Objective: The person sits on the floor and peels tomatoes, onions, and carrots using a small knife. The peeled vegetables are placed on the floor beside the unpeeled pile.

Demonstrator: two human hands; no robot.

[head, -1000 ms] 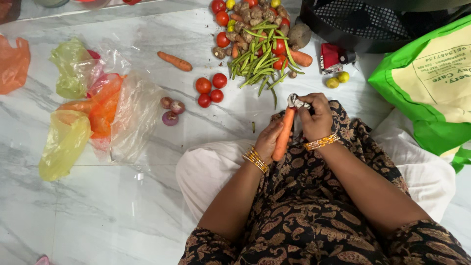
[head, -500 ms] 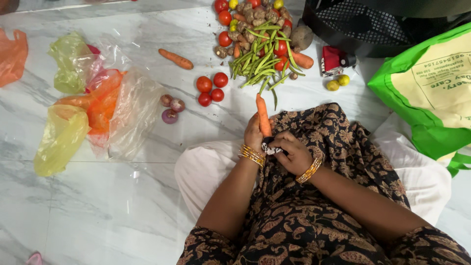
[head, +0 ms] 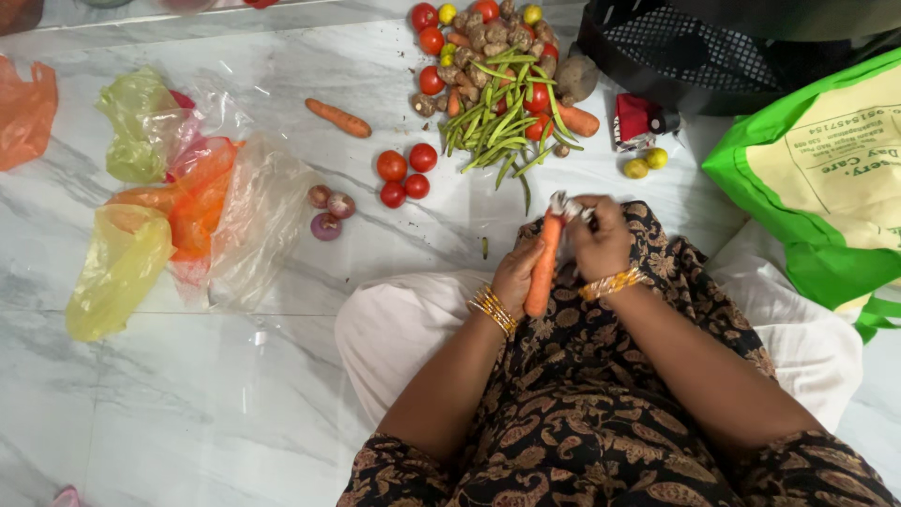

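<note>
Since half a second ago the right hand (head: 601, 246) has run its small peeler (head: 566, 204) up to the far tip of the carrot (head: 543, 265), gripped by the left hand (head: 514, 277) above the lap. Farther across the marble floor (head: 188, 394), two more carrots (head: 337, 117) wait by the beans (head: 502, 127), apparently unpeeled.

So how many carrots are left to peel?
None looks finished: no peeled carrot lies set aside. In hand now is one carrot, gripped by the left hand while the right hand works a peeler at its top end. Left on the floor: a loose carrot and at least one more beside the green beans.
</note>
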